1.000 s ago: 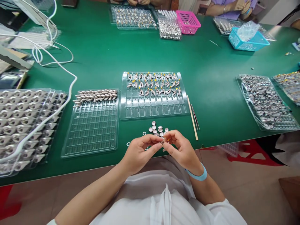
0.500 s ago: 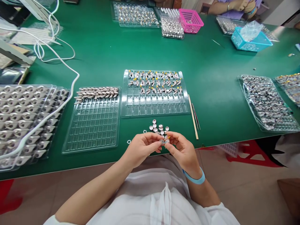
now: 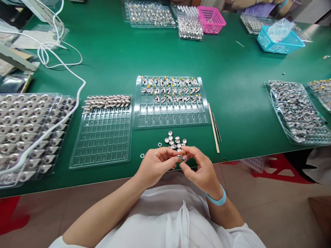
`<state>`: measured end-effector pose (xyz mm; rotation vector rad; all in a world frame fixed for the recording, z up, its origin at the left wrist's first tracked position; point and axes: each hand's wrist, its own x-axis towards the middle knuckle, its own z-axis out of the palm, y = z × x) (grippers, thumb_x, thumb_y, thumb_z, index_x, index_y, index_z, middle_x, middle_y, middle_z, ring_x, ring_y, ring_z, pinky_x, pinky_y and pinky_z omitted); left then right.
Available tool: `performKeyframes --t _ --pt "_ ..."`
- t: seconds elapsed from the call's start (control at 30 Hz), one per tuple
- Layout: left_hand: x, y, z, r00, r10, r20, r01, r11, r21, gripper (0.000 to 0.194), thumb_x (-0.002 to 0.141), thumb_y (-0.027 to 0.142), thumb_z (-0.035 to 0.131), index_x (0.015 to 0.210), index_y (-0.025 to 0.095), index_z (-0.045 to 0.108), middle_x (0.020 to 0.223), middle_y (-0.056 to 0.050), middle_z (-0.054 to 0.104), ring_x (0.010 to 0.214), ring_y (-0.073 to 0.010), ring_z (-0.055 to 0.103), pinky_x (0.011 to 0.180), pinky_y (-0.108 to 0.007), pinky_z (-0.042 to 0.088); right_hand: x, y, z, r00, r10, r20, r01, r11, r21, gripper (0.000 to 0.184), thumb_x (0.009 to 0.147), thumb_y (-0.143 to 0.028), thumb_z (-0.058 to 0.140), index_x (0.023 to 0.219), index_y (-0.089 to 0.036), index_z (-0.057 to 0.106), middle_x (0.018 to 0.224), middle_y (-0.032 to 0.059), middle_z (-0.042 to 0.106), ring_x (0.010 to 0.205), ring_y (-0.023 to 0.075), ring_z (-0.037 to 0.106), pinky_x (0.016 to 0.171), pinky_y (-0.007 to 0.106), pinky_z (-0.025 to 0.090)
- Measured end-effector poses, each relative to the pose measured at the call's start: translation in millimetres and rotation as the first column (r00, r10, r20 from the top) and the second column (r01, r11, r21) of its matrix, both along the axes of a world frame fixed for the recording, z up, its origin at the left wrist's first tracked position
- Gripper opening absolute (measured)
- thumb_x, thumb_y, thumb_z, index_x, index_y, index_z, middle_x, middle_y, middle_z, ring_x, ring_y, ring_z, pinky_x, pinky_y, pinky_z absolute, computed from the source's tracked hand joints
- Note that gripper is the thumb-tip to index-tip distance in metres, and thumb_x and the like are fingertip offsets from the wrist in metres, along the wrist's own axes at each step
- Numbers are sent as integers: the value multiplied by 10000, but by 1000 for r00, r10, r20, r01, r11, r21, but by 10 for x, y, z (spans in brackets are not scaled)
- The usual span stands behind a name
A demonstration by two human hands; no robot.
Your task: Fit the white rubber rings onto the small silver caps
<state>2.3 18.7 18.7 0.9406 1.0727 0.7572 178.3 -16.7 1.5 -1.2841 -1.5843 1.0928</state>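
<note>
My left hand (image 3: 156,165) is closed, with thumb and forefinger pinching a small round silvery part (image 3: 179,157) just above the table's front edge. My right hand (image 3: 200,168) curls in from the other side. Its fingertips are at a second small round, pale part (image 3: 184,157) joined to or touching the first; fingers cover much of both, and I cannot tell which. Just beyond my fingertips lies a loose cluster of small round metallic cups (image 3: 170,138). Two thin white rings (image 3: 142,155) rest to their left.
A clear tray (image 3: 170,120) holds small stemmed parts with yellow tabs. Another tray (image 3: 100,137) and stacked trays of grey shells (image 3: 26,129) stand left, crossed by a white cable (image 3: 81,90). A wooden stick (image 3: 214,131) and tweezers (image 3: 217,127) lie right. Another person's arms show at the back.
My right thumb has drawn slightly down and away from the small parts, and the yellow tab between my hands is less visible. My left hand keeps its pinch.
</note>
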Motion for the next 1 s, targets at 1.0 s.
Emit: performKeyframes --t 1.0 --pt "44 -142 -140 911 153 -383 114 799 590 201 888 151 590 1011 194 743 902 -48 780 769 -176 743 709 -256 619 -115 81 56 938 -161 307 83 964 252 166 911 -149 536 972 -218 674 801 53 643 763 192 566 705 349 484"
